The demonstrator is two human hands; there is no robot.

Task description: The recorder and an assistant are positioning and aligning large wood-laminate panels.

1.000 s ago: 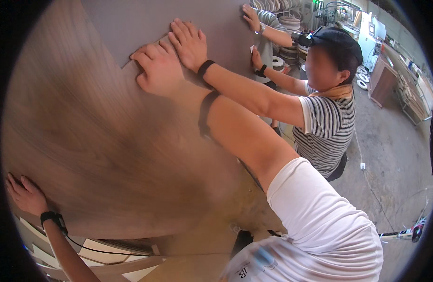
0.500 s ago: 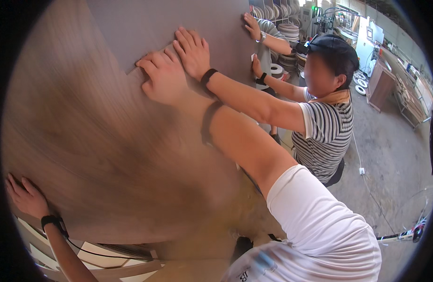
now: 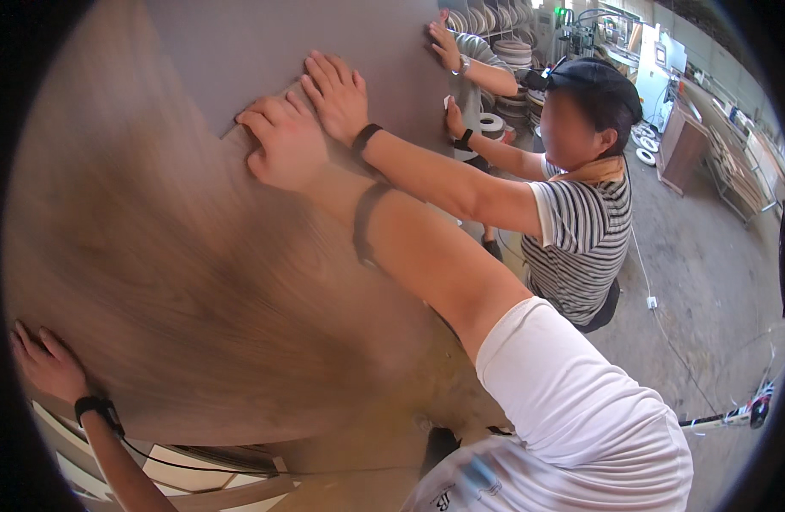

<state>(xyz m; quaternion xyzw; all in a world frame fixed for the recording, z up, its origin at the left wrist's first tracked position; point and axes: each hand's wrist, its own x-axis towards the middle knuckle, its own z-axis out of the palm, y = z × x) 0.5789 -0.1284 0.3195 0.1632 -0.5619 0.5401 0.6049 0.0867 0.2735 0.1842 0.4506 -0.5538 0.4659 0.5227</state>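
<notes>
A large brown wood-grain panel [image 3: 179,282] fills the left and middle of the view, meeting a smoother grey-brown surface [image 3: 239,51] along an angled line. Low on the left, my left hand [image 3: 51,363] lies on the panel near its edge, fingers apart. My right hand [image 3: 286,141] presses at the corner where the two surfaces meet, its fingers curled; whatever is under them is hidden. Just beyond it, touching or nearly so, a co-worker's hand [image 3: 337,98] lies flat on the grey-brown surface. My forearms wear black wristbands.
The co-worker in a striped shirt [image 3: 580,235] crouches at right, other hand at the panel's far edge. A third person's hand [image 3: 446,47] also touches that edge. Rolls of edging [image 3: 512,55] stand behind. A cable [image 3: 665,333] crosses the floor; boards [image 3: 738,171] lean farther right.
The co-workers and background sit slightly farther left in the picture. My right hand also appears a little farther left, still at the same corner. My left hand stays on the panel.
</notes>
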